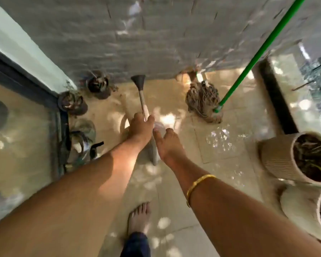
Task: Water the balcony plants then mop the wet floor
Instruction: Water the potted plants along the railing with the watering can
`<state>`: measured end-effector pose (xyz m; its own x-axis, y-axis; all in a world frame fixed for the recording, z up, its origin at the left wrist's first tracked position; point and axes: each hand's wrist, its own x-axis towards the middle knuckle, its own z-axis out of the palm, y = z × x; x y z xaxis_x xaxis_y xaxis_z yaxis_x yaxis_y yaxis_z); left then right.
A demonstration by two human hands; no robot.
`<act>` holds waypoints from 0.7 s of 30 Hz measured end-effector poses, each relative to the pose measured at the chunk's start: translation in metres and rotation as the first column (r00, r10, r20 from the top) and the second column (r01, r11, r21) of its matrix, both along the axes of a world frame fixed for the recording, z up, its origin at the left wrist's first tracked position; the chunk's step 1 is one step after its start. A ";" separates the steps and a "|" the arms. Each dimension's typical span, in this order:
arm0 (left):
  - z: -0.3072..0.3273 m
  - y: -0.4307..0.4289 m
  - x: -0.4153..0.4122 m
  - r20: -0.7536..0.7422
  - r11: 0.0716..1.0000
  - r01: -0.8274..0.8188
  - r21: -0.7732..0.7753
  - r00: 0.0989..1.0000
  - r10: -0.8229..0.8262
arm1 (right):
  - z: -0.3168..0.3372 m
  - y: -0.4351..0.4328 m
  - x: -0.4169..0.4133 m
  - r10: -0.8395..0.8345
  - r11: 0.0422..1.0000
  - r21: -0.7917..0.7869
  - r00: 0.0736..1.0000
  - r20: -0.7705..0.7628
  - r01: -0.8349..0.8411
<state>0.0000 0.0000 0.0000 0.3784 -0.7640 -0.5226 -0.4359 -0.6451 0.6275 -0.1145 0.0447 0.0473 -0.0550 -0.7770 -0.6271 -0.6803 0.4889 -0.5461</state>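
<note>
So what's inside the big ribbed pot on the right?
The ribbed pot holds dark soil with long green and dried leaves. Deeper down is hidden, and the picture's edge cuts off part of it.

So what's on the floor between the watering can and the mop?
Only bare wet floor. In the head view, nothing sits between the watering can and the mop, just beige tiles with patches of sunlight.

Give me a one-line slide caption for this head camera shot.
Left hand grips the watering can spout beside the right hand; a green-handled mop leans against the wall.
</note>
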 end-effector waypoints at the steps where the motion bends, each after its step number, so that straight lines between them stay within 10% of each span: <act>1: -0.017 -0.003 0.002 -0.059 0.999 -0.050 0.013 0.997 0.050 | -0.015 -0.001 0.005 -0.036 0.999 0.031 0.999 0.017 0.035; 10: -0.056 -0.021 -0.003 -0.498 0.920 -0.312 0.237 0.774 0.391 | -0.083 -0.011 0.022 -0.210 0.934 0.321 0.966 0.148 0.154; 21: 0.048 -0.023 -0.036 -0.524 0.945 -0.227 0.237 0.789 0.321 | -0.005 -0.008 -0.017 -0.389 0.902 0.336 0.850 0.355 0.273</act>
<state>-0.0361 -0.0232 0.0479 0.1733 -0.5647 -0.8069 0.1613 -0.7920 0.5888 -0.1311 0.0368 0.0419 0.0236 -0.5608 -0.8276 -0.1989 0.8087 -0.5536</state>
